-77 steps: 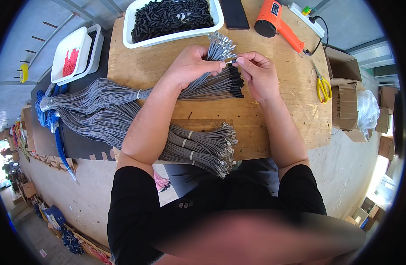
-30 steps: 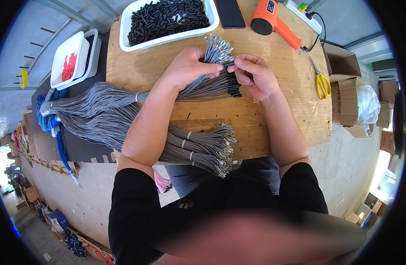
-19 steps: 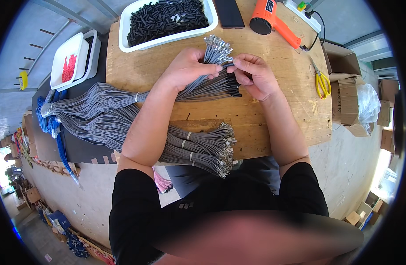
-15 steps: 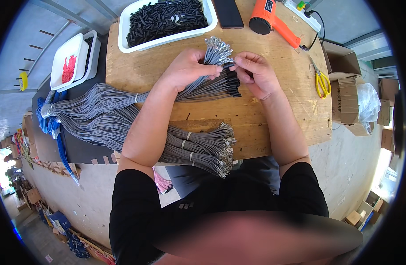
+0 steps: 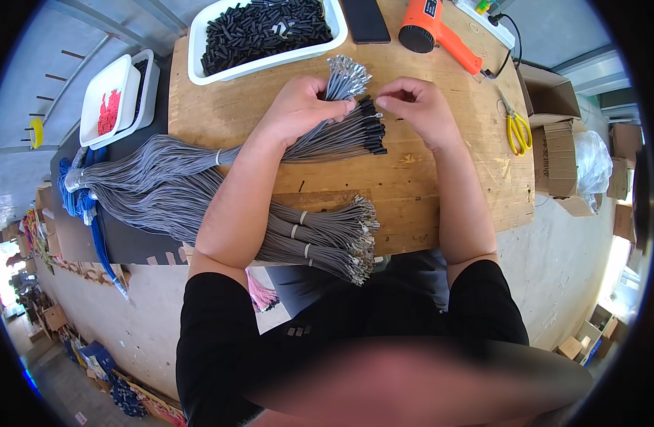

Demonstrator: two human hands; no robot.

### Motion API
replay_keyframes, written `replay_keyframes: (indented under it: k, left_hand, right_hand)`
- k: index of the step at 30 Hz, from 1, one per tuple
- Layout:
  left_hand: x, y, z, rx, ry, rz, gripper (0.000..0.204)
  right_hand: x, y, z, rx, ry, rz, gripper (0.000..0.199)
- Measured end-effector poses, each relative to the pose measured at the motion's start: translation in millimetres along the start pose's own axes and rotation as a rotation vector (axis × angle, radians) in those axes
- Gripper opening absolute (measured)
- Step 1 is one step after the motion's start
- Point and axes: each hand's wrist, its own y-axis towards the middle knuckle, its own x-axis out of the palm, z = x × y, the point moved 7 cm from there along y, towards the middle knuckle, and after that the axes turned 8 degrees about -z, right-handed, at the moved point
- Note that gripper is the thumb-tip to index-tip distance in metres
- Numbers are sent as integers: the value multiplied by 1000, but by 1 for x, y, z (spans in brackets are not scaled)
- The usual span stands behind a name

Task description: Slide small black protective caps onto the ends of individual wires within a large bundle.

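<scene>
My left hand is closed around a bundle of grey wires, its thumb pressed across them. Their bare metal terminals fan out above the thumb. Below this hand, more wires of the bundle lie on the table, tipped with black sleeves. My right hand is just right of the wire ends, thumb and index fingertips brought together in a pinch; anything between them is too small to make out. One wire with a shiny terminal sticks out just below those fingertips.
A white tub of black sleeves stands at the back, beside a phone and an orange heat gun. Yellow-handled scissors lie right. Tied grey wire bundles lie near the front edge. Stacked white trays hold red pieces, left.
My right hand has drawn slightly right, away from the wires, and its fingers have shifted. A black sleeve near its fingertips no longer shows there. My left hand keeps its hold.
</scene>
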Motion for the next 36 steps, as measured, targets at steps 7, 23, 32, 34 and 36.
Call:
replay_keyframes:
  k: [7, 23, 32, 34, 36]
  left_hand:
    - [0, 0, 0, 8, -4, -10, 30]
    - [-2, -2, 2, 10, 52, 16, 27]
    - [1, -3, 6, -5, 58, -5, 23]
    - [1, -4, 7, -10, 40, 0, 22]
    - [0, -6, 11, -17, -66, 33, 20]
  right_hand:
    - [3, -3, 6, 209, -311, -135, 13]
    - [25, -3, -6, -64, 173, 3, 7]
    - [28, 0, 2, 56, 383, 36, 11]
    - [25, 5, 2, 67, 729, -74, 14]
    - [7, -1, 11, 155, 1097, 241, 23]
